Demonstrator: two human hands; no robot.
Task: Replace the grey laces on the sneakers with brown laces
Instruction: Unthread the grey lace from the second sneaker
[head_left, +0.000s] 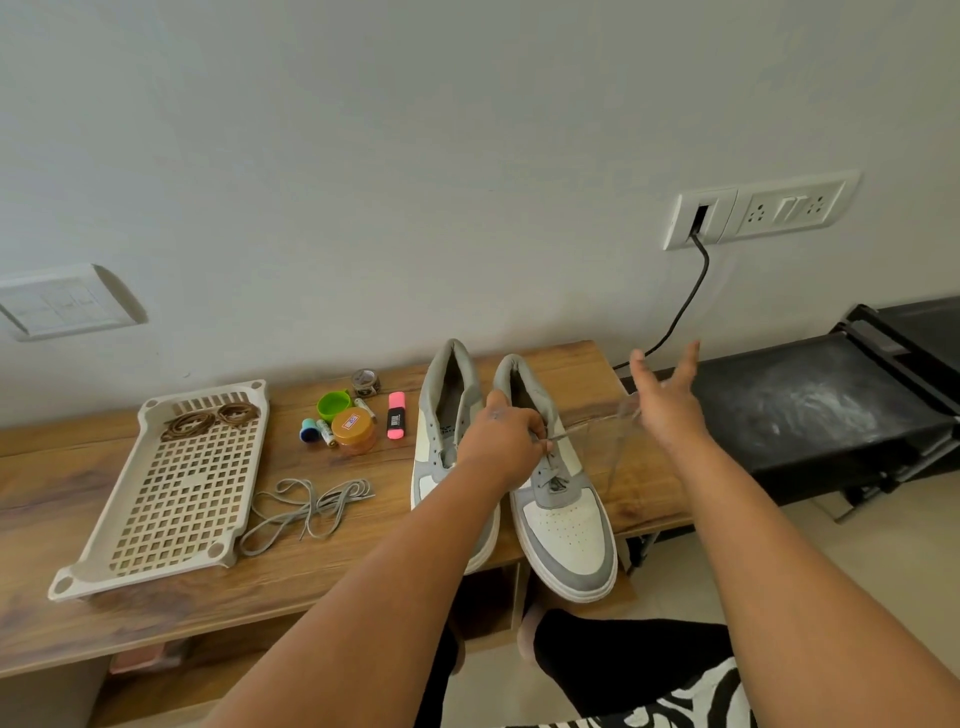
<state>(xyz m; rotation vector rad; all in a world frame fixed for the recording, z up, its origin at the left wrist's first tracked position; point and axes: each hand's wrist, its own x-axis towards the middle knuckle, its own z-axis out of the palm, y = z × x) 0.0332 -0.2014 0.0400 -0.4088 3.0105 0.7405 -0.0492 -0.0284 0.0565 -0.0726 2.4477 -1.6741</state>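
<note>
Sneakers (519, 467) stand on our bench (311, 571) — our left hand (506, 439) pinches the grey lace (571, 432), our right hand (667, 392) spreads wide; brown laces (208, 420) lie in the tray (171, 499).

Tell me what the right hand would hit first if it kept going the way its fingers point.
The right hand, fingers spread and pointing up and away past the wooden table's end, would probably meet the thin black cable hanging from the white wall socket plate, then the wall. Depth is unclear from this single view.
</note>
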